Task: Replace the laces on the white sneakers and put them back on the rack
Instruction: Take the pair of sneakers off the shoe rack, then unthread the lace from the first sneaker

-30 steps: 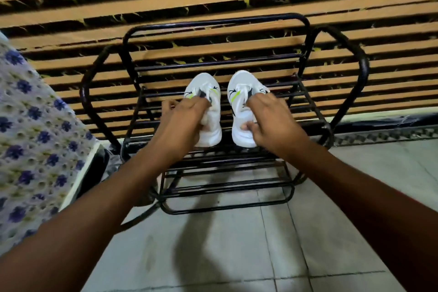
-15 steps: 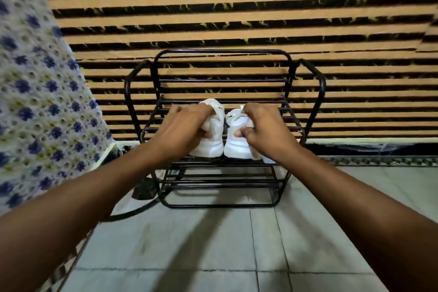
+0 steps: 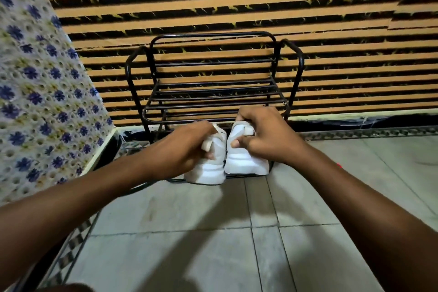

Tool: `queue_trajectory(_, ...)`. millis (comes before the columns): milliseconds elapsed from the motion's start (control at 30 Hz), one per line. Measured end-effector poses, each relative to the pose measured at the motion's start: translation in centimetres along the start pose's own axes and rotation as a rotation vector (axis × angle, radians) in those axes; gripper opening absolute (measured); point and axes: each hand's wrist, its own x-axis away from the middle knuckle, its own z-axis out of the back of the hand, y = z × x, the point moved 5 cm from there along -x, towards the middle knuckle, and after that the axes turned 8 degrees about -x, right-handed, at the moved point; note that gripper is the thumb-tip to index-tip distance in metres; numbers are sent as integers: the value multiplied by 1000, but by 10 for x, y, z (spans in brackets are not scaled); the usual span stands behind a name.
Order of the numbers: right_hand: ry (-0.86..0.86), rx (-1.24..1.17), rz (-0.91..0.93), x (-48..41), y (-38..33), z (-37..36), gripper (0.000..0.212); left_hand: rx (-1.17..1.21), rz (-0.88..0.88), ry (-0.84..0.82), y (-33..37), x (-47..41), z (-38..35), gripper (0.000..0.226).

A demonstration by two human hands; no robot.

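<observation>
Two white sneakers hang heel-first toward me in front of the black metal shoe rack (image 3: 213,97). My left hand (image 3: 182,147) grips the left sneaker (image 3: 209,168) at its heel collar. The right sneaker (image 3: 244,159) is gripped the same way by my right hand (image 3: 263,137), thumb on the heel. Both shoes are off the rack's shelves, held close together in front of its lower part. Their fronts and laces are hidden behind my hands.
The rack stands against a wall of orange and black horizontal stripes (image 3: 237,7). A blue-flowered cloth (image 3: 35,78) drapes over furniture at the left. Grey floor tiles (image 3: 201,232) spread in front of the rack.
Both hands have lifted the sneakers off the rack's shelf and pulled them back toward me and down. The rack's shelves now show bare bars.
</observation>
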Motion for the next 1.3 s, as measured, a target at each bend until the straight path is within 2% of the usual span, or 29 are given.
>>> queue_trajectory(167,-65,-87,-86,32,31,-35,29,59,3,-43,-3,23,-53,21)
queue_trajectory(300,-124,-63,-136,53,82,-81,36,87,-22,-182,-12,32,-116,25)
queue_trajectory(367,-142,-69,-136,63,106,-106,36,86,-49,-268,-16,39,-148,26)
queue_trajectory(500,-151,-19,-70,84,149,-153,42,53,-3,-345,-26,50,-219,43)
queue_trajectory(633,-133,95,-84,113,202,-192,31,-4,60,-373,-27,73,-288,48)
queue_trajectory(733,-136,189,-87,137,227,-213,33,-77,72,-304,-16,88,-323,55)
queue_trajectory(833,-124,234,-90,162,243,-231,43,-100,96,-168,-5,92,-342,35)
queue_trajectory(867,-117,236,-91,170,247,-236,43,-125,109,-162,-3,92,-346,37)
queue_trajectory(933,-99,242,-99,181,254,-244,37,-162,155,-175,-5,94,-356,48)
queue_trajectory(1067,-10,196,-70,188,246,-241,18,-7,257,-169,-15,100,-362,56)
queue_trajectory(1133,111,113,-78,190,238,-230,19,41,262,-114,-14,93,-353,50)
queue_trajectory(1200,278,46,-156,190,238,-218,18,117,293,-15,-13,76,-342,34)
queue_trajectory(1300,415,24,-355,183,263,-211,35,252,382,62,-20,39,-338,12)
